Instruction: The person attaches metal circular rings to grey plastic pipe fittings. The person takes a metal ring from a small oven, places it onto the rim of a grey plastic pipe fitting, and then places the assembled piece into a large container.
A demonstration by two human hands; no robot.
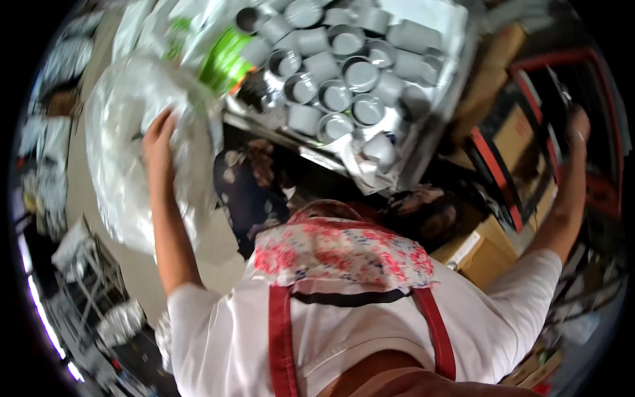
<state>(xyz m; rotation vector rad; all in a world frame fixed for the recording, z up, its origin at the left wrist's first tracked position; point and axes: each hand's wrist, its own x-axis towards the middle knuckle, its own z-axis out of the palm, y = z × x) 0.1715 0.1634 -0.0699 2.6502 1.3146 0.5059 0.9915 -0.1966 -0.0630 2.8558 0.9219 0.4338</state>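
My left hand reaches out to the left, its fingers bent together on a large, clear plastic bag that bulges around it. What the bag holds is blurred. Far to the right, my right hand is at a red-and-black framed rack. Its fingers are curled, and a thin, shiny piece shows just beyond them; the grip itself is too dark to make out. Many grey, cup-like round pieces lie heaped in a tray lined with whitish plastic, in front of me between my hands.
A green-and-white printed plastic sack lies at the tray's left side. Cardboard boxes stand near my right side. At the far left are a metal-framed stand and plastic-wrapped bundles on the floor.
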